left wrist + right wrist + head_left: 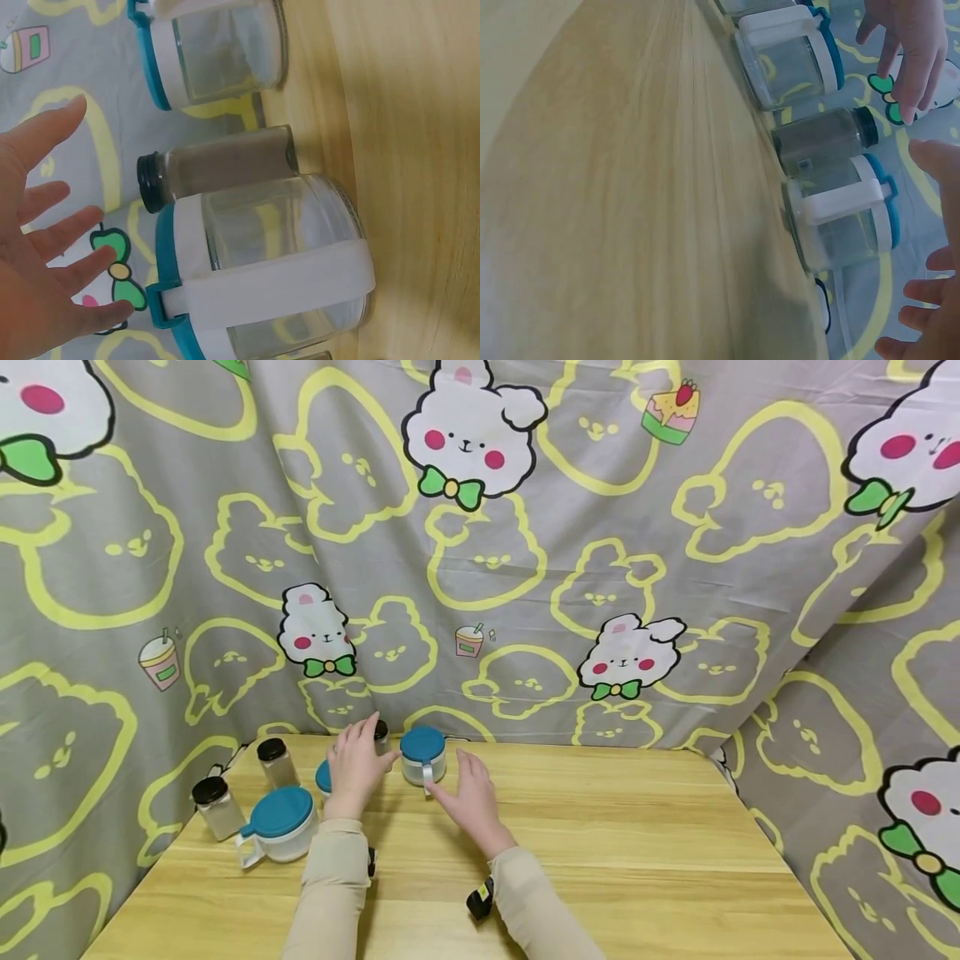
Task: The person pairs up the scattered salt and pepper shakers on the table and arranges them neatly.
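My left hand (356,768) reaches over the table's back, fingers spread, holding nothing. Partly hidden behind it is a glass jar with a blue lid (323,777), whose white handle (277,289) shows in the left wrist view. A slim glass bottle with a black cap (225,161) stands between that jar and another blue-lidded glass jar (423,756). Just right of this second jar is my right hand (472,797), its fingers parted and apart from the glass in the right wrist view. The second jar's white handle (844,201) faces the table's front.
A third blue-lidded jar (281,827) with a white handle stands at the left. Two black-capped bottles, one farther back (277,764) and one nearer the left edge (219,810), stand by it. A patterned curtain (510,568) hangs behind the wooden table (637,852).
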Tool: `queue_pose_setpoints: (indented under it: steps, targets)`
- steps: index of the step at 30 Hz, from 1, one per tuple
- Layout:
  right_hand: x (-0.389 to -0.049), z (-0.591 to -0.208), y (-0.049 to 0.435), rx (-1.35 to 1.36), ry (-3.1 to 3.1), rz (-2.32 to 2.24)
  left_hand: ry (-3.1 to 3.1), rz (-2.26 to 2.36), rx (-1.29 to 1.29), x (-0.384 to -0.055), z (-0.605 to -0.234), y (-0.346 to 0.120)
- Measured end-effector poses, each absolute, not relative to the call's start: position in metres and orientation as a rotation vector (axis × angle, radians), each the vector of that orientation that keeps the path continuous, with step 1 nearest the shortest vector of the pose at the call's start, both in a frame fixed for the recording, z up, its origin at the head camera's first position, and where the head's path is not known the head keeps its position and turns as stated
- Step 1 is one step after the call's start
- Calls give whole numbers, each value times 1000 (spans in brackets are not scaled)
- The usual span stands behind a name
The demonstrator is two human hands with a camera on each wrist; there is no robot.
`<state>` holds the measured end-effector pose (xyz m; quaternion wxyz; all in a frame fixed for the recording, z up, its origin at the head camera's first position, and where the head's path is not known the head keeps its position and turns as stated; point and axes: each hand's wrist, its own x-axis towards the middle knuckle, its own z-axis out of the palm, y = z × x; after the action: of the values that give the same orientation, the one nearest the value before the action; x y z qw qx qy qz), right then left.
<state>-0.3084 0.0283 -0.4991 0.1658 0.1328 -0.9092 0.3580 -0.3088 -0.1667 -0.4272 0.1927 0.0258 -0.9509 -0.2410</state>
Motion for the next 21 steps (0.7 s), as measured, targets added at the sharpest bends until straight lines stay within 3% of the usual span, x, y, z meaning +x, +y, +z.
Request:
queue_pose_setpoints:
  steps: [21]
  targets:
    - [-331, -502, 3, 273, -2624, 1233, -2816, -682, 170, -339, -428, -186]
